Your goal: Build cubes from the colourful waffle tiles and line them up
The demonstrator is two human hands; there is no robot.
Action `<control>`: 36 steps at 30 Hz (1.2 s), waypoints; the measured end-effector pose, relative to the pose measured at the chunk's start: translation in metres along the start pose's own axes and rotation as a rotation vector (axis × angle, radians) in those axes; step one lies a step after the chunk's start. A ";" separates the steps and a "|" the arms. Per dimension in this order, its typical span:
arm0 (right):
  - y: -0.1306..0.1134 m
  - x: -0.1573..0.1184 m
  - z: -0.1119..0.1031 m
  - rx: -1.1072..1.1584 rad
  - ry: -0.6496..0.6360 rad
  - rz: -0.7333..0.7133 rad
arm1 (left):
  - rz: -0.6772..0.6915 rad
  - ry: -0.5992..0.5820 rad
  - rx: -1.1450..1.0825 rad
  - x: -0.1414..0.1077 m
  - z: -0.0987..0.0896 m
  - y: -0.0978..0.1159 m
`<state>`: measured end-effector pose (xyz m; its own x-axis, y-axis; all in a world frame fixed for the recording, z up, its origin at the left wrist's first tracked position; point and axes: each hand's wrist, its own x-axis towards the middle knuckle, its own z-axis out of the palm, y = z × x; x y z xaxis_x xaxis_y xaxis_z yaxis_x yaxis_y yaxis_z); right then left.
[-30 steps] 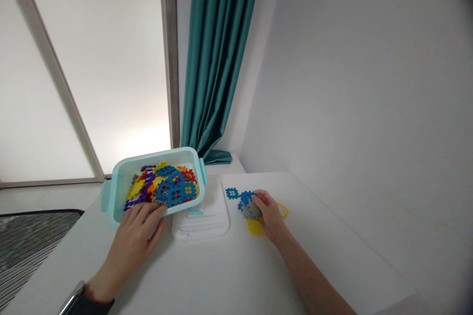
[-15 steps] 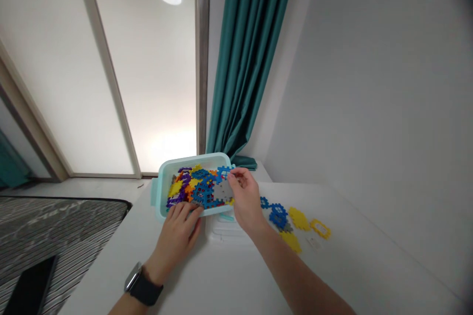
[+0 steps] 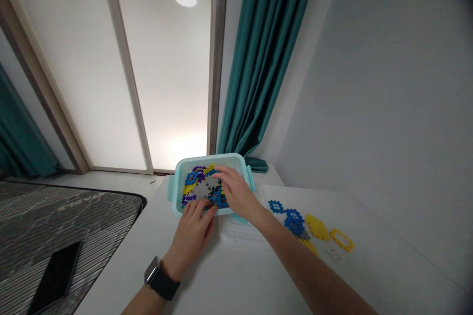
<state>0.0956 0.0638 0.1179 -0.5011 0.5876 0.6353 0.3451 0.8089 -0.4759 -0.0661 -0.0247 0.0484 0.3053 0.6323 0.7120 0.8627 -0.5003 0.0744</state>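
A mint-green plastic bin (image 3: 176,182) stands on the white table, filled with toothed plastic building pieces in blue, yellow, purple and grey. My left hand (image 3: 194,229), with a dark watch (image 3: 162,278) on the wrist, has its fingers curled over the bin's front rim. My right hand (image 3: 238,194) reaches in over the right side, fingers apart above the pieces. Nothing shows in its grasp. Grey pieces (image 3: 201,189) lie on top near its fingertips. The fingertips of my left hand are partly hidden behind the rim.
To the right on the table (image 3: 258,275) lie blue pieces (image 3: 294,221), a yellow piece (image 3: 317,227), a yellow frame piece (image 3: 342,239) and a small white label (image 3: 335,255). A clear lid (image 3: 240,236) sits before the bin. A teal curtain (image 3: 269,59) hangs behind.
My right hand has moved from the bin's right rim further inside, over the pieces. More grey pieces show on top. The whole view has shifted, so everything sits further right.
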 end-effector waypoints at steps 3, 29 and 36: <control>-0.002 -0.017 -0.004 -0.359 -0.252 -0.183 | 0.006 0.028 -0.012 0.001 0.000 0.000; 0.081 -0.129 -0.085 -0.446 -0.005 0.293 | 0.044 0.040 0.097 -0.001 0.003 -0.004; 0.109 -0.219 -0.120 -0.586 -0.168 0.574 | 0.101 0.072 0.138 0.000 0.007 -0.009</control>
<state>0.3382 0.0259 0.0001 -0.2176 0.9380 0.2697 0.9161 0.2916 -0.2753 -0.0715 -0.0161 0.0430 0.3681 0.5363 0.7595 0.8776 -0.4703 -0.0933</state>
